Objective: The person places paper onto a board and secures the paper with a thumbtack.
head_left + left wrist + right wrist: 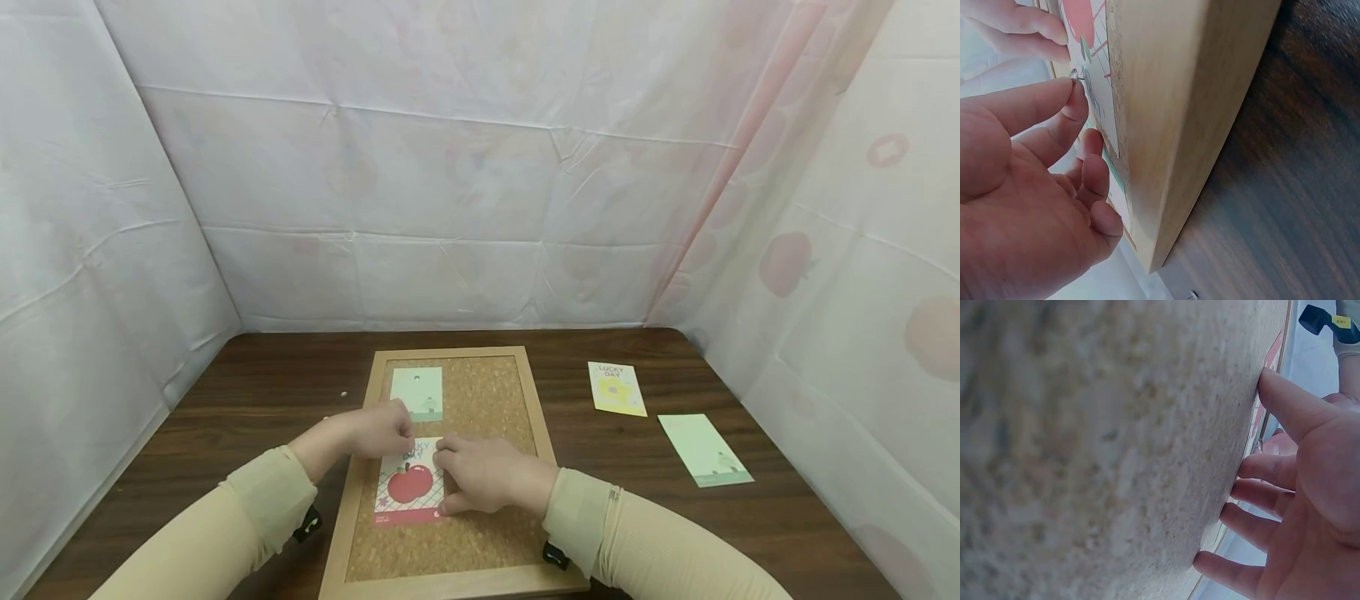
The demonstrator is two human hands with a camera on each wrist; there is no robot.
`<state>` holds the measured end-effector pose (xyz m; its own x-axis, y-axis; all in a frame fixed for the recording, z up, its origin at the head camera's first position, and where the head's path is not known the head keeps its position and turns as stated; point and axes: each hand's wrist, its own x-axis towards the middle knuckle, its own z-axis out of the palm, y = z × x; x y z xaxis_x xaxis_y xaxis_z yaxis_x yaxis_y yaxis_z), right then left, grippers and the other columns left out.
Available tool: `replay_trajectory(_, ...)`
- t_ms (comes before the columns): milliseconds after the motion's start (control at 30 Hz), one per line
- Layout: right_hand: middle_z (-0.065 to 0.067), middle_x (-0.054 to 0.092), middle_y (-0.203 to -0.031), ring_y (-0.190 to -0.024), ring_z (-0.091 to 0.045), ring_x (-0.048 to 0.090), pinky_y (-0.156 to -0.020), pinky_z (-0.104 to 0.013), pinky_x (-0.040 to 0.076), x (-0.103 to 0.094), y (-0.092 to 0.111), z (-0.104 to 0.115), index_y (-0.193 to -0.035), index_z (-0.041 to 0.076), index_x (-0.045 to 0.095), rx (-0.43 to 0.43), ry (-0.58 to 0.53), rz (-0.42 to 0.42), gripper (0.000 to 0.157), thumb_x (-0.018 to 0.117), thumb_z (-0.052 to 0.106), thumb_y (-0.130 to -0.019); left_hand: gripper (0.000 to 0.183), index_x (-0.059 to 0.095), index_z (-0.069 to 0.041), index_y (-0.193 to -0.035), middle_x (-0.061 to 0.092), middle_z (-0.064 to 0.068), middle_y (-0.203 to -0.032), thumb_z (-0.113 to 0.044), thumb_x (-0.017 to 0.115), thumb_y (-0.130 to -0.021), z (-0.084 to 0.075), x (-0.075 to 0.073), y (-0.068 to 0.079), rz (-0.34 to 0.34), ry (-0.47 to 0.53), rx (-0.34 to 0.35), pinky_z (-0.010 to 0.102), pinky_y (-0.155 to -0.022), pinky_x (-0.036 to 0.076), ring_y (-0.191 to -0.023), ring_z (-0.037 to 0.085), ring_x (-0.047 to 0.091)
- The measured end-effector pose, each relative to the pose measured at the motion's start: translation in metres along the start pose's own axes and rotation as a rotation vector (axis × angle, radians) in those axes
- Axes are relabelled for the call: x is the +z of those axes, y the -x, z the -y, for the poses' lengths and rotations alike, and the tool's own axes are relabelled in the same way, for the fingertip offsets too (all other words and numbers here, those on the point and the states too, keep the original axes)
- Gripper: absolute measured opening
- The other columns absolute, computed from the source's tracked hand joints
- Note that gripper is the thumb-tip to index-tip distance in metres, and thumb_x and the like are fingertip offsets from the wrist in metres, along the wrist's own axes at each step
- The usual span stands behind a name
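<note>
A framed cork board lies on the table. On its left half rests a white card with a red apple, "LUCKY DAY" lettering and a pink lower band. Between thumb and forefinger, my left hand pinches a thumbtack, its point turned toward the card near the lettering. My right hand spreads its fingers over the cork, fingertips at the card's right edge. Above the apple card, a pale green card lies on the board, partly overlapped by the left hand.
To the right of the board lie a yellow-flower card and another pale green card. A small tack sits on the dark wood table left of the board. White printed curtains surround the table.
</note>
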<state>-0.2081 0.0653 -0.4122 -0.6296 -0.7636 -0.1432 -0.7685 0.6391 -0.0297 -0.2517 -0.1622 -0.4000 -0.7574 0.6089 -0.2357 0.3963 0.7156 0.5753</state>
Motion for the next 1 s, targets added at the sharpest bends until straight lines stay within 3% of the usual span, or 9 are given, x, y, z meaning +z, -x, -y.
replay_trajectory(200, 0.005, 0.051, -0.143, -0.123, -0.013, 0.057, -0.087, -0.038, 0.055, 0.0001, 0.0001, 0.0001, -0.128, 0.022, 0.063, -0.005, 0.018, -0.007, 0.057, 0.068, 0.064, -0.089, 0.04, 0.053, -0.006, -0.058, 0.032, -0.01, -0.052, -0.004, 0.059, -0.097, -0.0023, -0.0002, 0.0003, -0.004, -0.002, -0.031, 0.022, -0.043, 0.023, -0.045, 0.005, 0.027)
replay_trajectory(1000, 0.004, 0.05, -0.145, -0.127, -0.014, 0.055, -0.086, -0.036, 0.056, -0.0005, 0.0, 0.0005, -0.131, 0.022, 0.061, 0.002, 0.029, -0.002, 0.06, 0.067, 0.064, -0.089, 0.035, 0.067, -0.004, -0.065, 0.044, -0.005, -0.057, -0.008, 0.062, -0.099, -0.0046, 0.0014, -0.0028, -0.012, -0.025, -0.083, 0.024, -0.046, 0.028, -0.048, 0.007, 0.034)
